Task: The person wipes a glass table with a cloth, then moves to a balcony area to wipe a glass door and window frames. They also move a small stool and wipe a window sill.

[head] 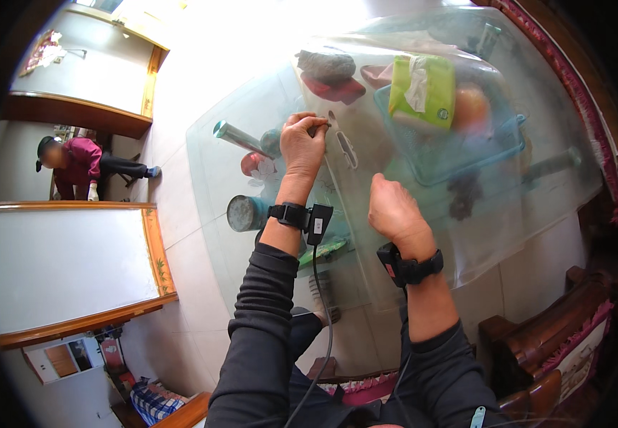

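My left hand (303, 143) is over the glass table (210, 160), thumb and forefinger pinched together on a small dark thing too small to make out. Just right of those fingertips lies a small tool (346, 148) with a pointed metal end and a white-rimmed handle, perhaps a folding knife or a peeler. My right hand (395, 209) is further right and nearer to me, its fingers curled in. The back of the hand hides whether anything is inside it. Each wrist wears a black strap with a small cabled box.
Beyond my right hand, a blue plastic basket (432, 179) holds a green tissue pack (429, 80) and red-yellow fruit (471, 107). A grey and red cloth item (330, 75) lies at the far side. Clear plastic sheeting covers the tabletop. A person (82, 160) bends in a doorway at left.
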Tool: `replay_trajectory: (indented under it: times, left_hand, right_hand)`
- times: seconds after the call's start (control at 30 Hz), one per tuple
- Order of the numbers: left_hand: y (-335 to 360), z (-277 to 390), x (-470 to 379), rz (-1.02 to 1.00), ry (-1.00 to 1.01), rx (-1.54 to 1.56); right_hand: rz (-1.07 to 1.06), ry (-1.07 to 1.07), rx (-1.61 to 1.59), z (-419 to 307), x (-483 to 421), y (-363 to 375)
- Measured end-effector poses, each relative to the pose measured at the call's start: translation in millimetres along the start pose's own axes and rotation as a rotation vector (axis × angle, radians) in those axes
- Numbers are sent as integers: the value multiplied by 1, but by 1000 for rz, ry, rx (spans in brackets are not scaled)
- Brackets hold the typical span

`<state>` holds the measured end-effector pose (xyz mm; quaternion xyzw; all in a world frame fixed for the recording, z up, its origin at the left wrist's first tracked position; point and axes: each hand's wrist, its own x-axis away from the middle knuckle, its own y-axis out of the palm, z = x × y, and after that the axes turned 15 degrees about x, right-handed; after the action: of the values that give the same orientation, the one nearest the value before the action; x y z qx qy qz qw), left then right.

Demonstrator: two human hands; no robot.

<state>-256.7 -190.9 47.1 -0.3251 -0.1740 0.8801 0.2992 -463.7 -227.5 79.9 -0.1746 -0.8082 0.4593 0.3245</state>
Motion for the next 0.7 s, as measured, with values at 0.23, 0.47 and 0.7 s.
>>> replay_trajectory:
  times: [0.23,0.47,0.7]
  left_hand:
    - [-31,36,112,-68,32,39]
    - [-79,128,254,-436,-33,6]
    - [-68,40,153,-214,132,-102]
  right_hand:
    - [23,-32,-59,2,-1,0]
    - [30,-46,-65,2,1,1]
    - [9,-25,-60,0,2,-3]
